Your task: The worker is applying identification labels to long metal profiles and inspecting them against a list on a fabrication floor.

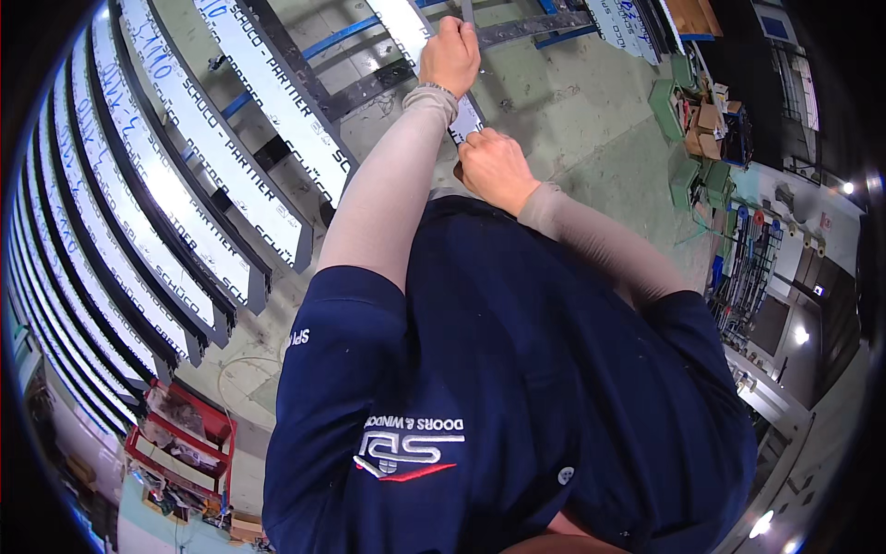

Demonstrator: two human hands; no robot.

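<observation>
A long white-faced profile (pixel 402 26), covered with printed protective film, runs from the top edge down to a spot in front of my body. On its right edge my left hand (pixel 450 57) is closed in a fist, and a thin grey strip (pixel 468 11) sticks up beyond the knuckles. Nearer my body, my right hand (pixel 498 171) is closed at the profile's near end. Something small and brown shows under its fingers, too hidden to name. Grey sleeves cover both forearms.
Several similar film-covered profiles (pixel 249 78) lie side by side on the left, over a dark and blue metal frame (pixel 346 35). A red cart (pixel 185 434) stands at lower left. Green bins (pixel 681 102) with cardboard boxes (pixel 706 129) are at right. Pale green floor (pixel 591 120) lies between.
</observation>
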